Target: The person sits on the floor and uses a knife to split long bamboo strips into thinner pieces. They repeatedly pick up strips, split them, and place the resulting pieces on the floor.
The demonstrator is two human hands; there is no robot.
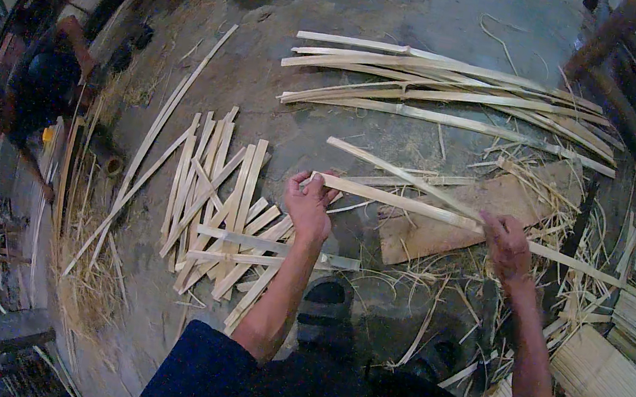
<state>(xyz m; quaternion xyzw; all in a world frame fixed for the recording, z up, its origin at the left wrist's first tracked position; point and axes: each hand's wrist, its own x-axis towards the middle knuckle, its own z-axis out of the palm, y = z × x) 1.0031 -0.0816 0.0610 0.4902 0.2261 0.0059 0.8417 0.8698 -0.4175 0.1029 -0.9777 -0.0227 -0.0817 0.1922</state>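
Observation:
My left hand (308,207) pinches the left end of a pale bamboo strip (402,201) between thumb and fingers. The strip runs across in front of me to my right hand (507,249), whose fingers are closed around it. A second bamboo strip (394,169) slants up and left from my right hand, its far end free. Past the right hand a strip end (576,264) sticks out to the right; which strip it belongs to I cannot tell. Below the held strips a flat brown board (447,230) lies on the floor, scattered with shavings.
Short bamboo strips (209,172) lie in a loose pile at left. Longer split strips (437,92) lie beyond my hands. Thin shavings (435,302) litter the floor. Bundled slats (607,381) stand at right, below a wooden frame (613,46). Another person (42,85) works at far left.

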